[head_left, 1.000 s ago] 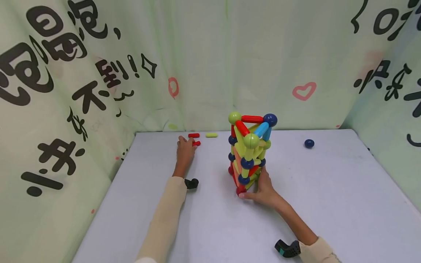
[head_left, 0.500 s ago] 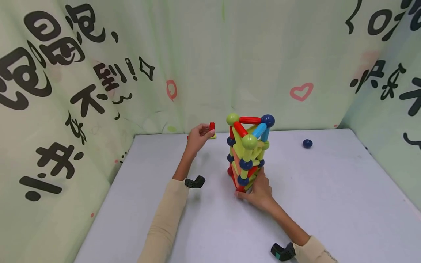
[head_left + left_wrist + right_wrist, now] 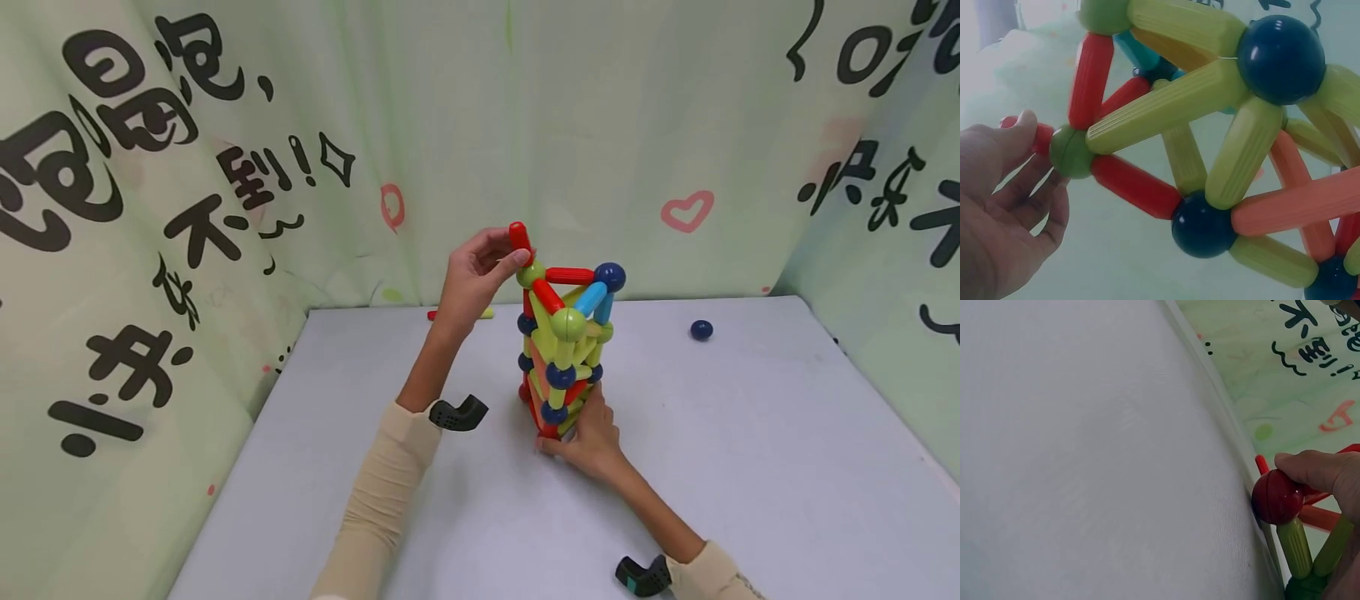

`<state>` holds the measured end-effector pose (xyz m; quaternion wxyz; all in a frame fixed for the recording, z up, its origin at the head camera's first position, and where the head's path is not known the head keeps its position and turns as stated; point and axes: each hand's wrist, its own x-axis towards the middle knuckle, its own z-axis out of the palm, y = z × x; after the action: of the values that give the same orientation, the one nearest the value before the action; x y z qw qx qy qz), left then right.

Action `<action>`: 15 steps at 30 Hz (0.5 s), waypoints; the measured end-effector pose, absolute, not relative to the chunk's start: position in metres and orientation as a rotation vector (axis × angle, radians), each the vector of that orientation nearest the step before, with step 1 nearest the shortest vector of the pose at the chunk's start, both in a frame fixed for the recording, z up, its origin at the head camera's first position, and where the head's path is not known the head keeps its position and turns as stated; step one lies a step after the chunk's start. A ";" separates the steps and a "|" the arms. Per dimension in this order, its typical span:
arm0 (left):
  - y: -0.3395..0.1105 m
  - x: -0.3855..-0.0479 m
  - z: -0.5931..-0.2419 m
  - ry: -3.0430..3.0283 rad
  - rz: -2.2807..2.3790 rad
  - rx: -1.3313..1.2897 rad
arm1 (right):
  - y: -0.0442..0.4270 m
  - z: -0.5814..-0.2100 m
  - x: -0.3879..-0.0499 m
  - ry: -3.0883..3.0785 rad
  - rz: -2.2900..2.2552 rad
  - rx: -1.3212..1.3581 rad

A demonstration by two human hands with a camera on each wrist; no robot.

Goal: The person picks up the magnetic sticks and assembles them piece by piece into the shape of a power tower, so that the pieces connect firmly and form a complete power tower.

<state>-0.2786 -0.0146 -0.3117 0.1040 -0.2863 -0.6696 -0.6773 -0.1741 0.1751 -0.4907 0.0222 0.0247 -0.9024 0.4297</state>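
Note:
A tall tower of rods and balls stands upright on the table, in red, green, blue and orange. My left hand pinches a red rod between thumb and fingers at the top left corner. In the left wrist view that rod's end meets the green ball; whether it is attached I cannot tell. Low on the tower, my right hand grips the base, its thumb against the red ball in the right wrist view. Part of the base is hidden behind that hand.
On the white table, a loose blue ball lies at the back right. Behind the left hand, a red rod and a green rod are partly covered. Curtains with writing hang around the table.
My left hand has picked up a red rod from the back of the table, raised it and brought it right to the tower's top. The right hand keeps its grip on the base.

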 end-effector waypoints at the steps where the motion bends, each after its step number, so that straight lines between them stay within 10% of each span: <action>1: -0.013 -0.278 -0.311 -1.980 -1.992 -0.849 | 0.175 -0.491 -0.174 -2.796 1.330 0.076; 15: -0.006 -0.277 -0.307 -2.066 -1.791 -0.844 | 0.177 -0.492 -0.176 -2.774 1.350 0.108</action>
<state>-0.2768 -0.0063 -0.3072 0.1399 -0.2920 -0.7149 -0.6198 -0.1757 0.1767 -0.4924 0.0271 0.0348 -0.8983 0.4372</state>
